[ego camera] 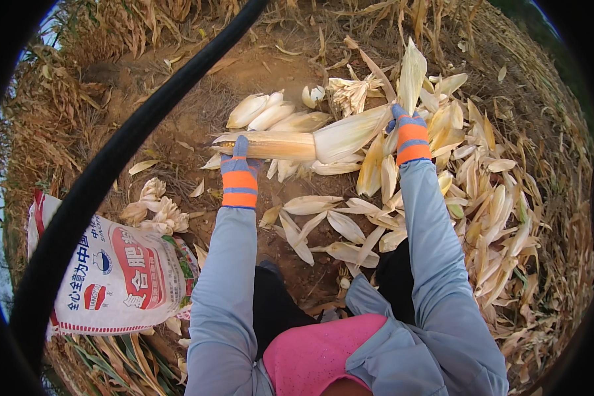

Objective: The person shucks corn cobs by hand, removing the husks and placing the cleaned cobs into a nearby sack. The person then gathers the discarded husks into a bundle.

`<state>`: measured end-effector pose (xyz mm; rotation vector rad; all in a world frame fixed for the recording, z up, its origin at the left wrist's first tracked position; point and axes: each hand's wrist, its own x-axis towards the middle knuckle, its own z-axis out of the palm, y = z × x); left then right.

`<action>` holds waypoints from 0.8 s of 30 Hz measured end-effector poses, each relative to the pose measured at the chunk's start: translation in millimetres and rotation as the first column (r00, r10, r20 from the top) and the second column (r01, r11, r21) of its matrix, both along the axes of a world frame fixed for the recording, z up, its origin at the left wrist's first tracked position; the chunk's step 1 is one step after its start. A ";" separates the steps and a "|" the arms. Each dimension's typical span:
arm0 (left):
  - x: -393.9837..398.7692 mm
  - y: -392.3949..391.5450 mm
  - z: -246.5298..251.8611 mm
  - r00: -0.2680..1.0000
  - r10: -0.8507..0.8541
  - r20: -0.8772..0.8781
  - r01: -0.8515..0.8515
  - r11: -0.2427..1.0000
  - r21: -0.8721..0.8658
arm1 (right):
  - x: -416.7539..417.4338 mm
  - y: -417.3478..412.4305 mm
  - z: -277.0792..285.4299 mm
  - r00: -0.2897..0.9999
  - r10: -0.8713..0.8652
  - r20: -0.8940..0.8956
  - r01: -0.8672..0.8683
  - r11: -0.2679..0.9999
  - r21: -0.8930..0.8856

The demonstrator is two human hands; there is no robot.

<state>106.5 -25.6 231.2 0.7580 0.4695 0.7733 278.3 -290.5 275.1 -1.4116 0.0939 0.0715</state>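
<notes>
My left hand (pixel 239 171), in a grey-blue and orange work glove, grips an ear of corn (pixel 272 145) near its left end, thumb on top. A few yellow kernels show at that end, while dry husk covers the rest. From the ear a pale, broad husk leaf (pixel 349 136) stretches up to the right. My right hand (pixel 410 133), gloved alike, is closed on the far end of this leaf. Another husk leaf (pixel 412 74) stands up above the right hand. Behind the ear, several ears in husk (pixel 265 111) lie on the soil.
Loose husks (pixel 495 232) are heaped to the right, with more husks (pixel 344 225) before my legs. A white printed woven sack (pixel 163 277) lies at the left, next to cut husk bases (pixel 166 215). Dry corn stalks (pixel 143 24) border the ground. A black strap (pixel 143 123) crosses the view.
</notes>
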 end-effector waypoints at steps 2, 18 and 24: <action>-4.9 12.4 4.0 0.999 0.022 0.026 -0.020 0.996 -0.085 | 16.7 -22.1 -7.1 0.999 -0.035 0.019 0.034 0.999 0.030; -26.9 26.3 7.0 0.973 0.217 0.081 -0.172 0.909 -0.379 | -21.9 8.3 -31.7 0.890 0.448 -0.091 -0.376 0.831 0.410; -14.1 5.8 -2.0 0.995 0.104 0.004 -0.096 0.929 -0.356 | -34.8 58.7 -47.8 0.898 0.433 0.073 -0.432 0.901 -0.030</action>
